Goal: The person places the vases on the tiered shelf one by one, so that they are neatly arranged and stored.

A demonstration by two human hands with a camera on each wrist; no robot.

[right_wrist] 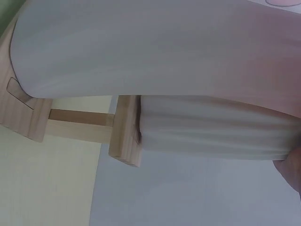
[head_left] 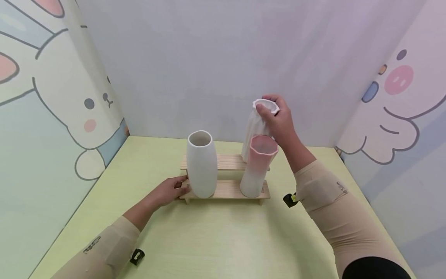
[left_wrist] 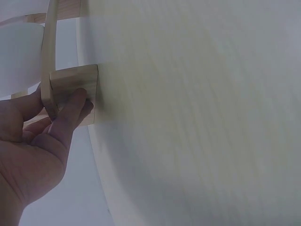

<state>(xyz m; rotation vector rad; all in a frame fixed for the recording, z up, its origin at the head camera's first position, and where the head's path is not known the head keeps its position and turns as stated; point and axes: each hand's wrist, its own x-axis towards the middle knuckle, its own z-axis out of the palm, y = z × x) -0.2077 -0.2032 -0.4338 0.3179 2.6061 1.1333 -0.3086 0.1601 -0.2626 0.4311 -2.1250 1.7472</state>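
Observation:
A two-tier wooden shelf [head_left: 228, 190] stands on the table. My left hand [head_left: 170, 190] grips its left end, thumb above and fingers beneath the lower board, as the left wrist view shows at the wooden end piece [left_wrist: 75, 77]. By the rim, my right hand [head_left: 281, 121] holds a white ribbed vase [head_left: 252, 130], whose base meets the right end of the upper board in the right wrist view. In front of it, a pink-and-white vase [head_left: 256, 170] is on the lower board's right side. A smooth white vase [head_left: 202, 166] occupies the lower board's left side.
The pale yellow table [head_left: 223, 240] runs back to a plain light wall [head_left: 195, 69]. Side panels carry a cartoon rabbit [head_left: 69, 97] on the left and a cartoon pig [head_left: 393, 104] on the right. Black strap ends [head_left: 290, 200] hang from the sleeves.

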